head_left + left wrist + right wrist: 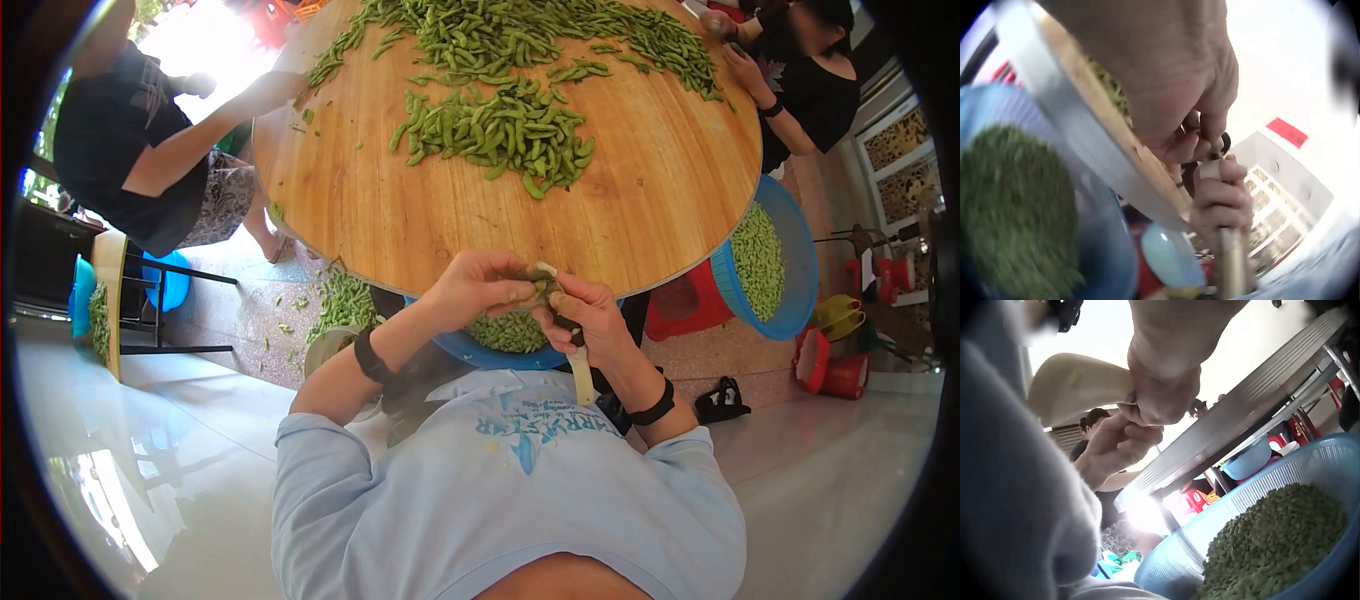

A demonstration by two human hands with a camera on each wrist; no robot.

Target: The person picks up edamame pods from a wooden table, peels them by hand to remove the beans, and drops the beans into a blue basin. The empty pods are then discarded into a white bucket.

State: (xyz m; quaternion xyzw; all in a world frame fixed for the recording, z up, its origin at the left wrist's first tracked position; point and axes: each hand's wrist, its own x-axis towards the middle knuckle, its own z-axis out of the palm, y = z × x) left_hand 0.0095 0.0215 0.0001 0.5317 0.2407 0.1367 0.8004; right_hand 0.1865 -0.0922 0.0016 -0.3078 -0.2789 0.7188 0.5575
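In the head view my left hand [478, 290] pinches a green bean pod [542, 288] in front of the table's near edge. Beside it, my right hand [598, 318] grips a tool with a long, flat, cream-coloured end [582, 376] that sticks out toward my shirt. The fingertips of both hands meet around the pod and partly cover it. Seen from the left wrist, a pale wrap [1210, 169] circles a digit of the right hand [1221, 203]. The right wrist view shows the tool's cream end [1075, 387] broad and rounded; its other end is hidden.
A round wooden table [330, 190] carries heaped pods [500, 130]. Below its near edge sits a blue basket [460, 350] of shelled beans; another blue basket [800, 240] stands right, by a red stool [685, 305]. Pods [345, 300] lie on the left floor. Two people work across the table.
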